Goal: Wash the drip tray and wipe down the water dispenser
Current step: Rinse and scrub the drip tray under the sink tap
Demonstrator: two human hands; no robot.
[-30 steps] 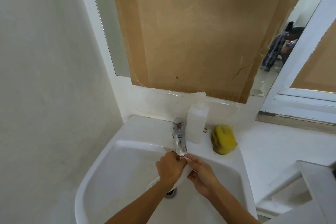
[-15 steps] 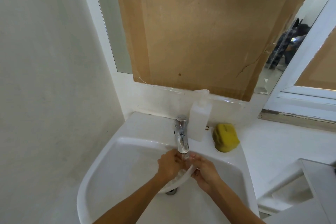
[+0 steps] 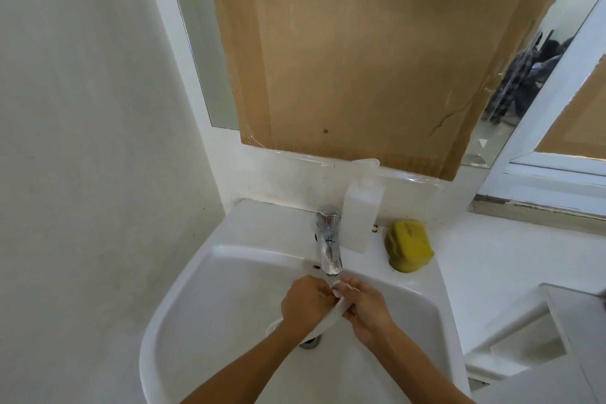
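Observation:
A white drip tray [image 3: 328, 316] hangs over the white sink basin [image 3: 203, 302], just under the chrome tap's [image 3: 329, 248] spout. My left hand [image 3: 303, 305] grips the tray from the left, fingers curled over its edge. My right hand [image 3: 365, 308] holds its right side, fingertips up near the spout. Most of the tray is hidden behind my hands; only a narrow white strip and its lower left tip show. I cannot tell whether water is running. The water dispenser is not in view.
A white soap bottle [image 3: 362, 207] and a yellow sponge [image 3: 409, 246] sit on the basin's back ledge. A drain [image 3: 310, 339] lies below my hands. Cardboard [image 3: 360, 52] covers the mirror. A white counter [image 3: 492, 266] and a grey box [image 3: 577, 338] are at right.
My hands have shifted slightly under the spout while still holding the tray, and the tray has turned a little between them. The camera has tilted slightly.

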